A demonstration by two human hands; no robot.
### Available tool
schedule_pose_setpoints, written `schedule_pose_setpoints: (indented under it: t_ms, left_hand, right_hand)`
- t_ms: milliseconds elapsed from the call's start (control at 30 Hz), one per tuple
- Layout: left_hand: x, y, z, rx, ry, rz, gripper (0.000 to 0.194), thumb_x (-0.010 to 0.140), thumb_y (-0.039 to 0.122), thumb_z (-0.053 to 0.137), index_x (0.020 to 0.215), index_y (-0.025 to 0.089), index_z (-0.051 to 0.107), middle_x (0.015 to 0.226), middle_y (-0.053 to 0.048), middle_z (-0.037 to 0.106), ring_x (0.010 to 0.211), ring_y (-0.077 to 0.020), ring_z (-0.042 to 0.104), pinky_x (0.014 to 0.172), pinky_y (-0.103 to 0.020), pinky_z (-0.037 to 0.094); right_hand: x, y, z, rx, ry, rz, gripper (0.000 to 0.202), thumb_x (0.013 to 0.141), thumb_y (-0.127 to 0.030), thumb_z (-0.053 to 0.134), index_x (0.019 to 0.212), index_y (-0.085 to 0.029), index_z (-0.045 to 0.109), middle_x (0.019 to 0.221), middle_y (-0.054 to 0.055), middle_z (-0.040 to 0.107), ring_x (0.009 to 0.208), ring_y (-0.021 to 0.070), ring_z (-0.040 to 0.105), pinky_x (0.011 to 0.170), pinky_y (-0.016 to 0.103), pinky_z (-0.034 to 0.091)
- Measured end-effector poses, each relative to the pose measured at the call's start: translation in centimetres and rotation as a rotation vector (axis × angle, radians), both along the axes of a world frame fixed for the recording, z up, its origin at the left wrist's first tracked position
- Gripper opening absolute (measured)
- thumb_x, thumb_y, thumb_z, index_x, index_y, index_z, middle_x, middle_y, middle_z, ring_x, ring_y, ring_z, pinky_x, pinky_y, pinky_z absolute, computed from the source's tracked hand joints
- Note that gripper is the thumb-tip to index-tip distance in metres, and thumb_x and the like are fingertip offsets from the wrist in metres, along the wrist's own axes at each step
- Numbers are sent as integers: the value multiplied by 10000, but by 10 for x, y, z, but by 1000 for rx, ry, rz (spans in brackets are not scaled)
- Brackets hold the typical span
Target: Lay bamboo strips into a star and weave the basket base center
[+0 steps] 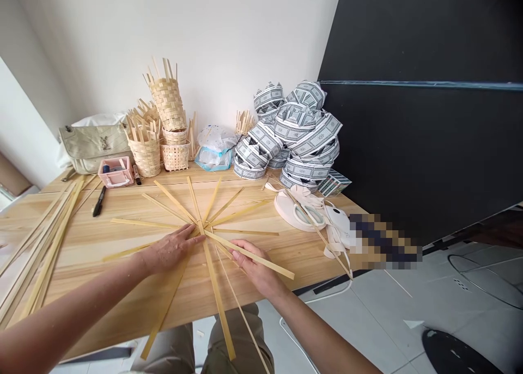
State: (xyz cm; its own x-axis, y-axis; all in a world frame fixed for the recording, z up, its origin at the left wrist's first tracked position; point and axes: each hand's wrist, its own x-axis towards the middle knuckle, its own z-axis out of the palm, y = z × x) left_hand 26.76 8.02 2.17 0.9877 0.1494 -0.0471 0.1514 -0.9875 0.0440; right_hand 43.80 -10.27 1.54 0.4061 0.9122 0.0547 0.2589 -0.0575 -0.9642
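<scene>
Flat bamboo strips (pixel 218 295) cross at one centre on the table and fan out like spokes. My left hand (pixel 169 249) lies flat just left of the crossing, fingers stretched out and pressing on the strips. To the right of the centre, my right hand (pixel 253 262) is closed on a bamboo strip (pixel 272 263), with the thumb on the near side; its other fingers are partly hidden beneath. A thinner strip (pixel 239 306) runs from the centre down past the table's front edge, between my hands.
Loose long strips (pixel 53 243) lie at the left. Woven baskets (pixel 167 104), a bag (pixel 96 145), a pink box (pixel 116 172) and a black pen (pixel 98 201) stand or lie behind. Patterned bands (pixel 302 140) are piled at the back right, near a white tape roll (pixel 288 210).
</scene>
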Motion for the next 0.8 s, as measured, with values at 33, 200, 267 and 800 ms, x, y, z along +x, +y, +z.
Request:
schedule_pose_setpoints:
  t_ms: [33, 200, 267, 800]
  left_hand:
    - [0, 1, 1, 3, -5, -15, 625, 726, 2, 389, 1312, 203, 307, 1334, -112, 354, 1238, -249, 306, 974, -362, 346]
    - [2, 0, 2, -19, -134, -52, 458, 805, 92, 352, 1251, 184, 395, 1217, -111, 464, 1181, -215, 388, 937, -325, 390]
    - [5, -4, 0, -41, -232, -13, 371, 866, 197, 323, 1225, 180, 413, 1145, -102, 511, 1131, -201, 435, 925, -323, 400]
    - [26, -34, -10, 187, -268, 189, 388, 805, 395, 495, 1148, 214, 498, 968, -113, 510, 955, -258, 459, 747, -383, 457]
  right_hand:
    - [-2, 1, -1, -6, 13, -6, 314, 790, -423, 483, 998, -202, 561, 908, 43, 624, 808, 168, 566, 703, 278, 455]
    - [-9, 4, -4, -42, 134, 19, 403, 801, -486, 432, 1043, -174, 516, 925, 66, 601, 716, 152, 577, 554, 247, 462]
    - [-11, 3, 0, -61, 135, 5, 429, 797, -471, 444, 1126, -197, 469, 982, 62, 585, 740, 149, 577, 564, 245, 462]
    - [-26, 5, 13, -259, -511, 131, 257, 652, -189, 549, 903, -200, 497, 848, 5, 553, 762, 142, 511, 672, 242, 392]
